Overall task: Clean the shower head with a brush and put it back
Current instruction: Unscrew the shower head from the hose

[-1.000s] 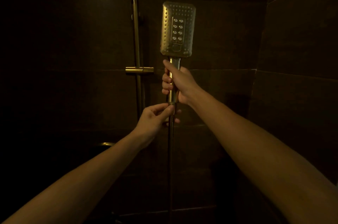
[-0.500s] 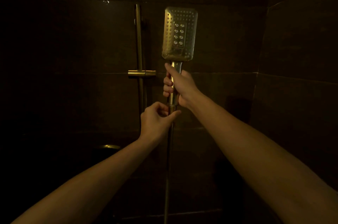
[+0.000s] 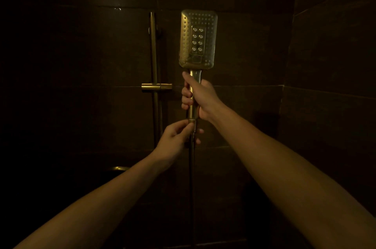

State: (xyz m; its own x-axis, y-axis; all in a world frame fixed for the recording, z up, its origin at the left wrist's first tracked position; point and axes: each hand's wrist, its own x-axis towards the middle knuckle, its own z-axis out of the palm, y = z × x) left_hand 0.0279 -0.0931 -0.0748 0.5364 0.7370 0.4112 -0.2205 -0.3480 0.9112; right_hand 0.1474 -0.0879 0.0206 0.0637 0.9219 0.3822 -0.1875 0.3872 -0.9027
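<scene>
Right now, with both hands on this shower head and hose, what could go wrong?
1. The left hand pinches the hose nut under the handle; if it loosens, the hose could drop.
2. The right hand alone grips the shower head upright; a slip could knock it against the holder or tiled wall.
3. The light is dim, so the hose nut is hard to see.

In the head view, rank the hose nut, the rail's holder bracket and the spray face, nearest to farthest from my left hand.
1. Hose nut: pinched by the left hand.
2. Holder bracket: up-left, on the rail.
3. Spray face: topmost.
</scene>
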